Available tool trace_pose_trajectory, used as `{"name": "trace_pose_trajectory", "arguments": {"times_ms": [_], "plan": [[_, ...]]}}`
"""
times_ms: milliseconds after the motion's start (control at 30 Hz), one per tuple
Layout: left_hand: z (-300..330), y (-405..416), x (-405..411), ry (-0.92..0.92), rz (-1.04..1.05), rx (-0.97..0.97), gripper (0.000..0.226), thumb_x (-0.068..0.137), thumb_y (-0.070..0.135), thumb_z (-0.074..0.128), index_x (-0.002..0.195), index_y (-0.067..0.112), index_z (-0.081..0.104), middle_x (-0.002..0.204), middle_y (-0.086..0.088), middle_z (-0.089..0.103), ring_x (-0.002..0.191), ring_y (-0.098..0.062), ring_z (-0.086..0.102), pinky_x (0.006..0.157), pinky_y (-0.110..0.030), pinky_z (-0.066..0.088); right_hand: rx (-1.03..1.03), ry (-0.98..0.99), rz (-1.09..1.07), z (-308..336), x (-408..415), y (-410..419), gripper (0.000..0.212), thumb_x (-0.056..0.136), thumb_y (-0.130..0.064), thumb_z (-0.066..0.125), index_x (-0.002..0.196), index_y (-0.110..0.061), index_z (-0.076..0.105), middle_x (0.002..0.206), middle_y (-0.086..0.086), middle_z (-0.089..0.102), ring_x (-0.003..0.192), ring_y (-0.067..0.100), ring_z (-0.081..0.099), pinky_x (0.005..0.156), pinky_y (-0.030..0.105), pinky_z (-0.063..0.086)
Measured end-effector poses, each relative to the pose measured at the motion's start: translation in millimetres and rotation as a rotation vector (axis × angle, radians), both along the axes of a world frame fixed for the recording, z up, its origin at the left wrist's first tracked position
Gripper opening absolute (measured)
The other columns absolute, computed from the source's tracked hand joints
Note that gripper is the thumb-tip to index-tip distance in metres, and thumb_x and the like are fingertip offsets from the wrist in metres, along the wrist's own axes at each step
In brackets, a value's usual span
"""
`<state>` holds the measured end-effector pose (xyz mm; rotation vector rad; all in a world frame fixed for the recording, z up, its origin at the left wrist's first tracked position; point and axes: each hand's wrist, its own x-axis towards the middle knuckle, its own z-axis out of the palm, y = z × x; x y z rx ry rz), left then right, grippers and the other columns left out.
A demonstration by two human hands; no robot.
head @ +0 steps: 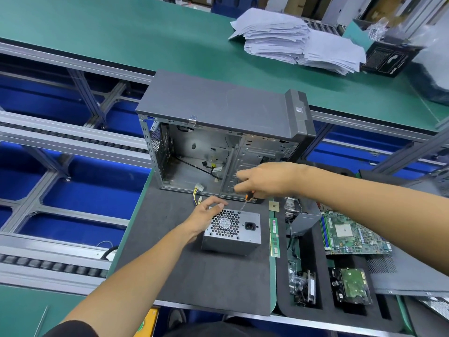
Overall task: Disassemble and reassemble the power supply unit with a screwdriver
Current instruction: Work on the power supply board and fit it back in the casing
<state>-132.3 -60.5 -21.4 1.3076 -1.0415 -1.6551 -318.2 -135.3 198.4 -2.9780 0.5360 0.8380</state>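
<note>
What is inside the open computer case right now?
The computer case looks mostly stripped: bare metal walls, a black cable with yellow connectors along the floor, and an empty drive cage. The right hand hides the lower right part.

Green workbenches (150, 37) flank blue-floored roller conveyors (56, 265).
</note>
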Motion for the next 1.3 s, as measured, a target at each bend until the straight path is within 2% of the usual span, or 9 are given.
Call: {"name": "trace_pose_trajectory", "arguments": {"times_ms": [133,267,467,667,800,1000,1067,1200,1300], "plan": [[-0.9,-0.4,0.0,-0.011,0.003,0.013,0.013,0.101,0.027,0.062,0.097,0.032,0.073,0.122,0.012,0.066,0.111,-0.019,0.057,0.085,-0.026,0.04,0.13,-0.314,-0.46,-12.0,-1.6,6.8,0.021,0.088,-0.008,0.056,0.074,-0.016,0.043,0.077,0.001,0.05,0.066,0.018,0.046,0.058,0.033,0.032],[-3.6,0.3,1.3,-0.015,-0.003,0.018,0.011,0.101,0.029,0.062,0.102,0.032,0.073,0.12,0.017,0.067,0.092,-0.015,0.049,0.074,-0.025,0.036,0.064,-0.321,-0.744,-24.7,3.3,7.8,0.033,0.099,-0.016,0.047,0.068,-0.018,0.038,0.066,0.001,0.049,0.066,0.027,0.05,0.05,0.03,0.03],[-0.6,-1.9,1.5,-0.043,-0.01,-0.01,0.014,0.102,0.029,0.061,0.101,0.035,0.074,0.114,0.02,0.065,0.113,-0.002,0.057,0.089,-0.026,0.042,0.174,-0.051,-0.365,-6.4,6.8,6.7,0.027,0.084,-0.025,0.068,0.077,-0.022,0.043,0.075,-0.001,0.057,0.065,0.019,0.052,0.056,0.034,0.041],[-4.1,-1.9,1.1,-0.018,-0.012,-0.026,0.013,0.102,0.028,0.061,0.101,0.032,0.074,0.117,0.013,0.065,0.111,-0.017,0.056,0.091,-0.03,0.04,-0.074,0.094,0.185,-1.8,8.4,-2.5,0.036,0.094,-0.01,0.051,0.125,-0.02,0.039,0.093,0.005,0.054,0.072,0.024,0.046,0.058,0.038,0.038],[-3.1,-2.5,0.4,-0.004,-0.025,-0.023,0.013,0.101,0.025,0.061,0.101,0.03,0.074,0.128,0.004,0.063,0.127,-0.016,0.053,0.107,-0.034,0.038,-0.078,0.062,0.47,-8.4,1.2,-6.0,0.027,0.099,-0.006,0.036,0.125,-0.014,0.034,0.086,0.007,0.051,0.067,0.028,0.054,0.053,0.039,0.042],[-5.0,-0.8,-0.2,0.017,-0.004,-0.017,0.012,0.1,0.025,0.063,0.101,0.032,0.073,0.124,0.01,0.06,0.117,-0.012,0.056,0.101,-0.032,0.043,0.108,-0.098,-0.843,-23.7,9.5,-6.3,0.005,0.077,-0.006,0.062,0.079,-0.008,0.057,0.068,0.01,0.063,0.052,0.022,0.053,0.051,0.023,0.041],[-4.4,-0.8,-0.2,0.008,-0.008,-0.016,0.012,0.101,0.026,0.063,0.101,0.033,0.073,0.126,0.009,0.06,0.118,-0.01,0.056,0.098,-0.03,0.044,0.169,-0.163,-0.944,-22.6,11.9,-3.4,0.009,0.071,-0.001,0.062,0.079,-0.004,0.058,0.059,0.01,0.064,0.051,0.024,0.06,0.055,0.029,0.052],[-0.7,-0.2,1.2,-0.007,-0.014,-0.008,0.012,0.101,0.028,0.063,0.101,0.034,0.073,0.128,0.011,0.061,0.121,-0.004,0.055,0.092,-0.023,0.043,0.067,-0.219,-0.549,-16.8,8.3,-1.0,0.014,0.081,-0.023,0.066,0.08,-0.018,0.054,0.05,-0.008,0.061,0.054,0.014,0.064,0.054,0.028,0.046],[-1.1,-0.6,0.6,-0.006,-0.006,-0.009,0.013,0.101,0.028,0.062,0.101,0.034,0.074,0.121,0.013,0.064,0.109,-0.005,0.059,0.086,-0.023,0.041,-0.113,-0.082,0.002,-12.8,-1.7,-7.0,0.023,0.089,-0.035,0.058,0.107,-0.024,0.049,0.089,-0.003,0.057,0.064,0.027,0.053,0.055,0.033,0.039]]}}
